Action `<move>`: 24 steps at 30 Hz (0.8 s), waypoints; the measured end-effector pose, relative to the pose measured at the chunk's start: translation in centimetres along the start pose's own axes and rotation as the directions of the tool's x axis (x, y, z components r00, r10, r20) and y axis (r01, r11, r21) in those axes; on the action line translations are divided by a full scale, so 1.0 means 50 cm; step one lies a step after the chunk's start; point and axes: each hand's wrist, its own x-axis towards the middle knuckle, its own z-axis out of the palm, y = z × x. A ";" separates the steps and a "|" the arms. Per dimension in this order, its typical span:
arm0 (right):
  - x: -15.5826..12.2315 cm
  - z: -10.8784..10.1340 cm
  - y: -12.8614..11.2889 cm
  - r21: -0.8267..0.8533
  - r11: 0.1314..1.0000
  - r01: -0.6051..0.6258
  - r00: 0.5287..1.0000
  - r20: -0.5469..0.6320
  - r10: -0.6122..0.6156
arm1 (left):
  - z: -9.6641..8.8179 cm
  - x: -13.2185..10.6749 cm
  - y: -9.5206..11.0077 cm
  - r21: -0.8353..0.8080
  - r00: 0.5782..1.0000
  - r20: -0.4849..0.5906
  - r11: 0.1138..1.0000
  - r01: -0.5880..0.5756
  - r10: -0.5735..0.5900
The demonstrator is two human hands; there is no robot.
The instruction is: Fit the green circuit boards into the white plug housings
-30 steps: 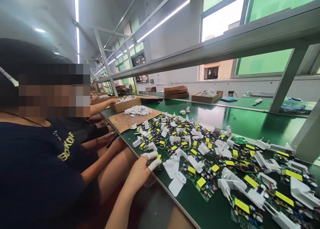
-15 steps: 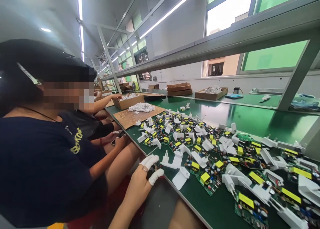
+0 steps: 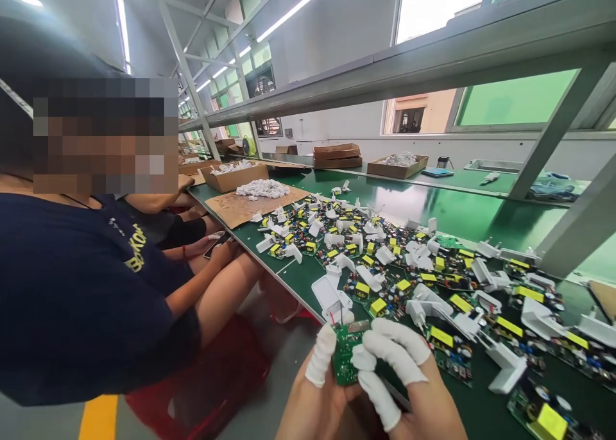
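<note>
My left hand (image 3: 315, 398) and my right hand (image 3: 409, 392) meet at the bottom centre, both with white finger cots on. Between them they pinch a small green circuit board (image 3: 344, 355), held just off the table's near edge. Thin wires run up from the board to a white plug case (image 3: 328, 295) that lies on the green table (image 3: 433, 215). Many more circuit boards with yellow parts (image 3: 378, 306) and white plug cases (image 3: 507, 366) are scattered across the table right of my hands.
A person in a dark shirt (image 3: 81, 286) sits close on my left, with other people's arms beyond. A cardboard sheet (image 3: 231, 208) with a heap of white parts and open cardboard boxes (image 3: 233, 177) lie farther along. A metal shelf (image 3: 433, 61) runs overhead, its post (image 3: 577, 228) at the right.
The view has swung to the right and down. My right hand has come into view and joined my left hand, and both now hold the circuit board nearer to me.
</note>
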 end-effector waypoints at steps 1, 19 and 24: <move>-0.001 0.002 0.004 -0.030 0.999 0.010 1.000 0.010 -0.010 | 0.005 -0.002 -0.006 0.050 0.999 0.003 0.997 -0.051 0.051; -0.034 -0.011 0.023 -0.158 0.970 -0.182 0.907 0.355 0.228 | 0.039 -0.004 -0.048 0.084 0.987 -0.103 0.990 -0.116 0.125; -0.056 0.014 0.041 0.074 0.980 -0.186 0.939 0.307 0.155 | 0.050 0.003 -0.045 0.003 0.958 -0.248 0.989 -0.147 0.143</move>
